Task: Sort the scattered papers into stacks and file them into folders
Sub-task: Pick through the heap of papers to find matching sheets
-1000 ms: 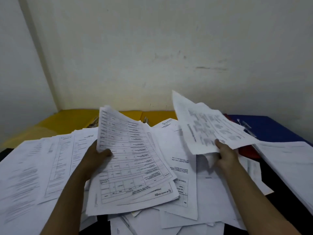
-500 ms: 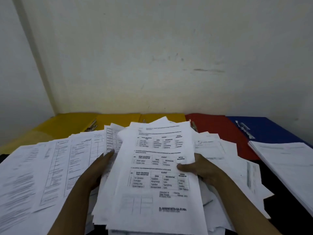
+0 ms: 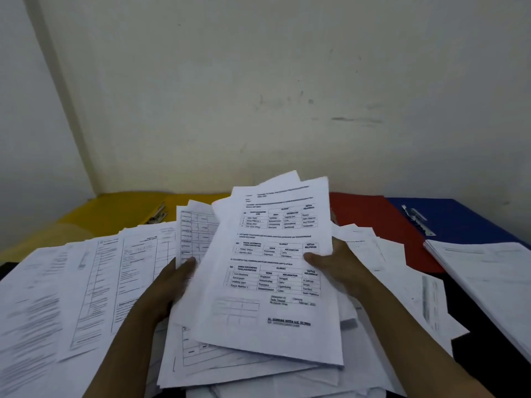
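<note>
**Holding a bundle of sheets over the paper pile**

Gripping from both sides: the left hand (image 3: pixel 169 285) curls round the left edge of a bundle of papers (image 3: pixel 270 271), thumb lying on top of a sheet, and the right hand (image 3: pixel 336 265) pinches the right edge, thumb on the printed face, fingers hidden behind. The bundle is tilted up toward the camera, and its top page has three small tables and a bold signature line near the bottom. The print is a bit too blurry to read properly.

Under and around it there's a messy heap of loose sheets (image 3: pixel 86 282) fanning out to the left, plus more loose pages (image 3: pixel 402 271) on the right. Off at the right edge sits a tidier stack (image 3: pixel 485 271), well apart from the bundle, on the dark tabletop (image 3: pixel 494 366).

Farther back, along the wall (image 3: pixel 258 96), folders lie open in a row: yellow folder (image 3: pixel 115 214) on the left with a metal clip, red folder (image 3: pixel 379 222) just right of the bundle, then a blue folder (image 3: pixel 459 216) with a metal fastener at far right.
</note>
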